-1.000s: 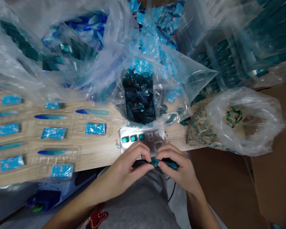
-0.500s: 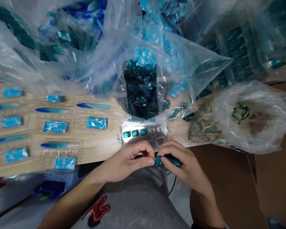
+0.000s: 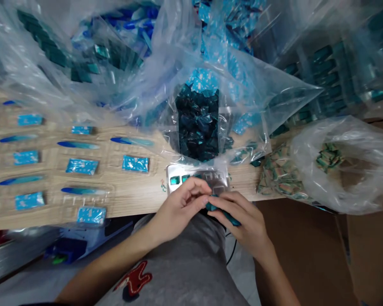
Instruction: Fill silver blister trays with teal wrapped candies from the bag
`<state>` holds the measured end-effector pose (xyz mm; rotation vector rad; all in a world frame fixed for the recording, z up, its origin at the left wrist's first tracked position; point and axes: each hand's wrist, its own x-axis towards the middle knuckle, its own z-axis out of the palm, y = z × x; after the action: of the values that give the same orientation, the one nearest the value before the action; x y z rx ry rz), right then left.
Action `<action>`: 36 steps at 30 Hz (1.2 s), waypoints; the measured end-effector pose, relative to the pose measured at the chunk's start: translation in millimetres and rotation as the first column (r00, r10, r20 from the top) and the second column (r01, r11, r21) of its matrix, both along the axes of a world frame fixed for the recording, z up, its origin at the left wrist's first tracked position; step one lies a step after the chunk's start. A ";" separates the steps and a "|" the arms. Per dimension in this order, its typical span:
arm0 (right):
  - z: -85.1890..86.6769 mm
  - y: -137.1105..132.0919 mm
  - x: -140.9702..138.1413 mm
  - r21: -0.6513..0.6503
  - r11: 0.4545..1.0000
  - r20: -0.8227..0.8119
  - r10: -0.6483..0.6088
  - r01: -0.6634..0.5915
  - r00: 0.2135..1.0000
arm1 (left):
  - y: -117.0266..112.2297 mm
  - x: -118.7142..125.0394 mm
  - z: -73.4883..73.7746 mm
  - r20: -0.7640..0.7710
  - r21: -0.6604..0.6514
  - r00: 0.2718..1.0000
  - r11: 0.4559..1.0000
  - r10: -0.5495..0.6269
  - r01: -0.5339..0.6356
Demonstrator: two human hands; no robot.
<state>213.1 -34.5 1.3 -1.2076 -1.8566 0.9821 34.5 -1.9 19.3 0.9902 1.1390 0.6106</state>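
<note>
In front of my belly my two hands meet at a small shiny teal piece point(image 3: 211, 207). The thumb and fingertips of my left hand point(image 3: 181, 210) pinch its left end. My right hand point(image 3: 244, 214) is closed on its other side, with a longer dark teal piece point(image 3: 231, 218) tucked under the fingers. What exactly these pieces are is partly hidden by the fingers. Just beyond the hands lies a clear moulded tray point(image 3: 171, 171). Teal blocks point(image 3: 175, 180) sit in its left pockets, and my left hand covers part of it.
Behind the tray stands a bag of dark teal pieces point(image 3: 198, 123). Clear blister trays with blue packets point(image 3: 135, 163) and blue pointed sticks point(image 3: 78, 145) cover the left of the table point(image 3: 130, 199). At right, a plastic bag point(image 3: 364, 165) holds small green-and-tan pieces.
The view has shifted, moving the table items slightly right in the picture. My left hand has come up over the tray's front, and the teal piece between the hands is now more covered.
</note>
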 end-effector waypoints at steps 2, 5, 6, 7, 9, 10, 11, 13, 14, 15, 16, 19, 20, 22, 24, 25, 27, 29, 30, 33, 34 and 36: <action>-1.7 4.5 -3.5 0.045 0.998 0.030 -0.038 0.037 0.999 | -3.6 0.5 -5.2 -0.077 0.106 0.997 0.994 0.012 -0.004; -8.4 17.0 -5.2 0.067 0.992 0.085 -0.117 0.112 0.989 | -5.4 -8.6 -13.9 -0.282 0.404 0.954 0.914 0.099 0.024; -11.7 21.3 -5.5 0.068 0.991 0.104 -0.125 0.118 0.987 | -4.9 -13.3 -16.6 -0.347 0.492 0.928 0.869 0.136 0.057; -15.2 25.1 -6.1 0.063 0.991 0.121 -0.121 0.115 0.985 | -3.9 -18.0 -19.1 -0.401 0.555 0.901 0.826 0.164 0.097; -21.7 30.1 -8.6 0.048 0.996 0.170 -0.087 0.080 0.982 | -1.8 -26.3 -23.4 -0.483 0.609 0.856 0.773 0.181 0.180; -24.1 31.4 -10.7 0.040 0.997 0.211 -0.067 0.059 0.975 | -1.1 -29.3 -25.1 -0.516 0.614 0.838 0.759 0.178 0.217; -25.7 31.9 -13.0 0.034 0.998 0.262 -0.051 0.043 0.964 | -0.8 -31.4 -26.5 -0.542 0.616 0.822 0.747 0.173 0.250; -25.7 32.1 -17.8 0.014 0.999 0.370 -0.045 0.043 0.928 | -1.3 -33.2 -28.0 -0.579 0.624 0.797 0.723 0.172 0.298; -24.2 32.2 -19.7 0.000 0.998 0.402 -0.052 0.057 0.914 | -2.0 -33.2 -27.8 -0.586 0.632 0.791 0.710 0.176 0.310; -21.8 32.4 -20.8 -0.020 0.997 0.405 -0.063 0.077 0.912 | -2.8 -32.7 -26.8 -0.585 0.641 0.791 0.699 0.179 0.316; -18.9 32.7 -21.1 -0.049 0.994 0.374 -0.073 0.099 0.925 | -3.7 -31.8 -25.0 -0.575 0.650 0.799 0.691 0.176 0.316; -9.0 32.3 -18.1 -0.226 0.958 0.091 -0.158 0.175 0.983 | -5.5 -26.9 -16.3 -0.497 0.634 0.863 0.717 0.090 0.290; -6.5 31.1 -16.8 -0.328 0.925 -0.038 -0.214 0.190 0.976 | -5.7 -24.4 -13.4 -0.460 0.609 0.887 0.741 0.039 0.283; -3.4 27.3 -15.4 -0.549 0.820 -0.252 -0.348 0.162 0.903 | -5.5 -17.6 -9.3 -0.394 0.547 0.917 0.786 -0.061 0.287; -3.2 23.0 -16.6 -0.691 0.716 -0.354 -0.459 0.103 0.815 | -4.7 -9.5 -8.4 -0.354 0.513 0.928 0.805 -0.119 0.299; -3.8 21.3 -17.8 -0.718 0.689 -0.368 -0.493 0.095 0.788 | -4.2 -5.4 -8.8 -0.346 0.508 0.929 0.807 -0.129 0.301; -5.5 19.1 -20.4 -0.717 0.686 -0.358 -0.516 0.124 0.778 | -2.8 0.9 -10.0 -0.343 0.503 0.931 0.812 -0.127 0.296; -7.3 18.4 -21.3 -0.685 0.714 -0.335 -0.489 0.148 0.806 | -0.6 3.3 -10.7 -0.345 0.485 0.929 0.822 -0.131 0.297; -8.0 18.3 -20.8 -0.670 0.728 -0.329 -0.469 0.147 0.820 | 1.0 2.9 -10.6 -0.344 0.474 0.927 0.825 -0.148 0.307; -8.1 18.3 -17.5 -0.685 0.721 -0.363 -0.463 0.105 0.808 | 7.4 -2.5 -9.7 -0.334 0.452 0.908 0.802 -0.253 0.390; -7.2 18.6 -16.6 -0.717 0.694 -0.390 -0.483 0.070 0.784 | 9.7 -4.5 -9.7 -0.333 0.452 0.898 0.787 -0.287 0.420; -4.2 19.9 -16.8 -0.787 0.616 -0.452 -0.545 -0.028 0.707 | 13.7 -6.8 -10.7 -0.342 0.473 0.886 0.757 -0.313 0.450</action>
<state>196.3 -14.6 -3.0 -1.2829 -0.6113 1.8039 27.8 11.8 8.6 1.7878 0.9373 0.4867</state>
